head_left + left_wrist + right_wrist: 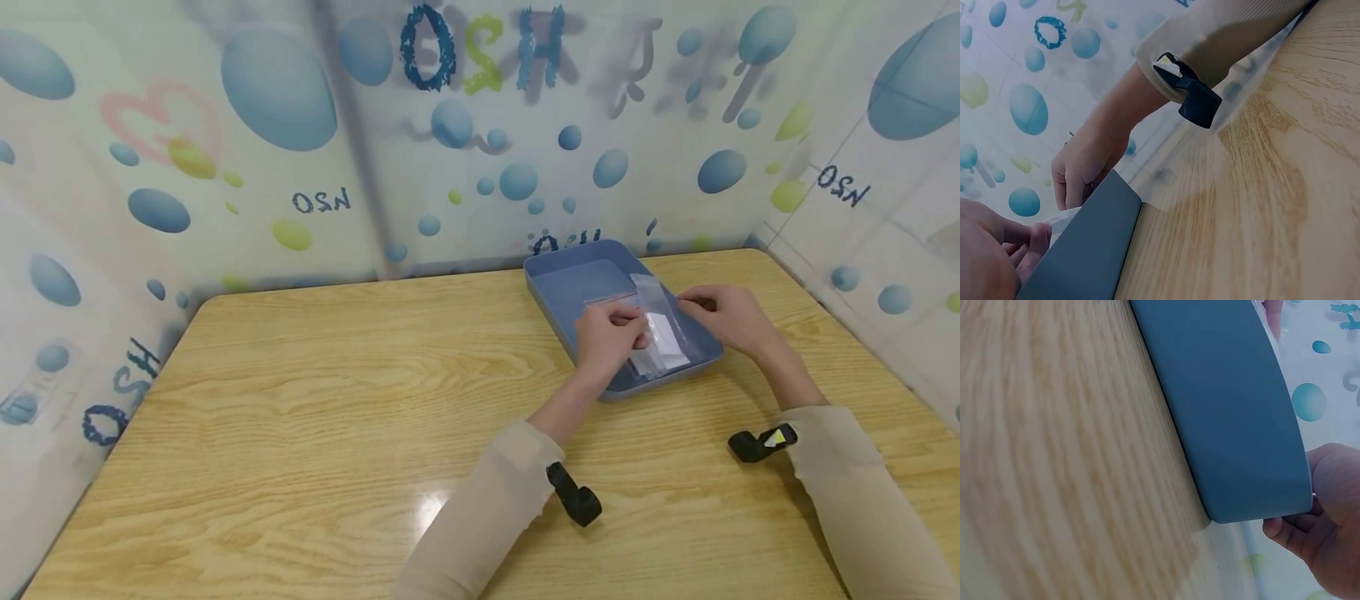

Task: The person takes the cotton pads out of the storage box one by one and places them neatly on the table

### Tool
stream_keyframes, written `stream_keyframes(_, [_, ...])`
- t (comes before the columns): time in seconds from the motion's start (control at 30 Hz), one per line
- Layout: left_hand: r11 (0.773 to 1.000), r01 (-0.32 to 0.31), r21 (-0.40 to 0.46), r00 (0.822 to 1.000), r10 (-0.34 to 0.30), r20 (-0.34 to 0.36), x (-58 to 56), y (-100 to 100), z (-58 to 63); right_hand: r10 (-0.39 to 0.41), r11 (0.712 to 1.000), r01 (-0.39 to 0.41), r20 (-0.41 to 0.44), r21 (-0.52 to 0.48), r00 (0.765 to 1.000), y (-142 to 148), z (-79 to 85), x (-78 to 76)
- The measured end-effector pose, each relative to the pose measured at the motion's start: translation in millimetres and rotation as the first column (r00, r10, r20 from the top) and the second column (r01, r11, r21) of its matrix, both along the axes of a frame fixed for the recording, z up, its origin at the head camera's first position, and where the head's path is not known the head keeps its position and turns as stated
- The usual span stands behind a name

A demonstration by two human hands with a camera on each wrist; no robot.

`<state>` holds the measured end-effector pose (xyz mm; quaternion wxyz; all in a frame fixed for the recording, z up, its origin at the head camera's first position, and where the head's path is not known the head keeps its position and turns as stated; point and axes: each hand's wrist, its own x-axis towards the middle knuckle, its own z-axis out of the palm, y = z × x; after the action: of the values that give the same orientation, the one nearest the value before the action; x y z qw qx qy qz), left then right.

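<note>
A blue-grey tray (566, 287) stands on the table's far right part. Clear zip-lock plastic bags (651, 292) with white flat pieces inside lie in it, overlapping; how many is hard to tell. My left hand (606, 333) reaches over the tray's left side and pinches a bag between thumb and fingers; its grip shows partly in the left wrist view, beside the tray wall (1094, 244). At the tray's right rim, my right hand (727, 317) holds the edge, thumb and curled fingers (1288, 534) either side of the rim in the right wrist view.
The wood-grain table (315, 417) spreads to the left and in front of the tray. A patterned curtain (465, 183) with blue and green dots hangs behind the table and at both sides. Black wrist mounts (576, 496) sit on both beige sleeves.
</note>
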<state>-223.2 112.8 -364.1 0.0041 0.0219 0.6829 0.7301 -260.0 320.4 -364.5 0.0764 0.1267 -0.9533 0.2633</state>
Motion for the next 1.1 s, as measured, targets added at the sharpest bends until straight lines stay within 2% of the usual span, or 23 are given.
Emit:
stream_keyframes(0.17, [1.0,-0.008,0.027,1.0,0.007,0.012,0.3,-3,2.7,0.001,1.0,-0.001,-0.003,-0.006,1.0,0,-0.1,0.6])
stream_keyframes(0.47, [0.998,0.017,0.063,0.999,-0.019,0.028,-2.8,-17,4.2,0.007,1.0,-0.007,-0.008,-0.013,1.0,1,-1.9,0.2])
stream_keyframes(0.8, [0.995,0.047,0.09,0.995,-0.055,0.081,-13.0,-36,9.4,0.005,1.0,-0.004,0.016,-0.018,1.0,1,-1.6,0.6])
stream_keyframes(1.1, [0.993,0.093,0.077,0.993,-0.099,0.072,-19.6,-51,5.8,0.007,1.0,-0.007,0.001,-0.018,1.0,1,-2.4,-0.3])
